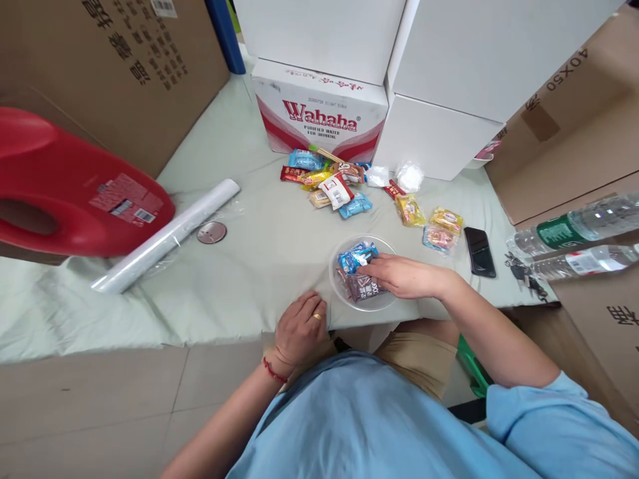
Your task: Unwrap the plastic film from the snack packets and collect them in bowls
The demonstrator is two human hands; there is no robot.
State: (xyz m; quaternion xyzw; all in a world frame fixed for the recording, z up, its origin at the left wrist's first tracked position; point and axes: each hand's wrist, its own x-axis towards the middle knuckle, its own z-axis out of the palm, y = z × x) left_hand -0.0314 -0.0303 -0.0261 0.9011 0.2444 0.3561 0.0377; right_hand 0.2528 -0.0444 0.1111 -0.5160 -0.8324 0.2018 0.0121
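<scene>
My right hand (394,274) reaches into a round clear plastic bowl (335,283) near the table's front edge. Its fingertips are closed at a blue snack packet (353,258) lying inside the bowl; the thumb is mostly hidden. Under that hand, against the near side of the bowl, rests a dark brown snack packet (363,287). To the left of the bowl, my left hand (301,326) lies on the table edge with its fingers curled together and nothing seen in them. It wears a gold ring, and a red cord bracelet circles the wrist.
A snack pile (337,186) lies before the Wahaba carton (319,110). Yellow packets (446,219) and a phone (480,253) are to the right, beside keys (524,274) and water bottles (579,229). Leftward are a round lid (212,232), a white roll (167,236) and a red jug (74,179).
</scene>
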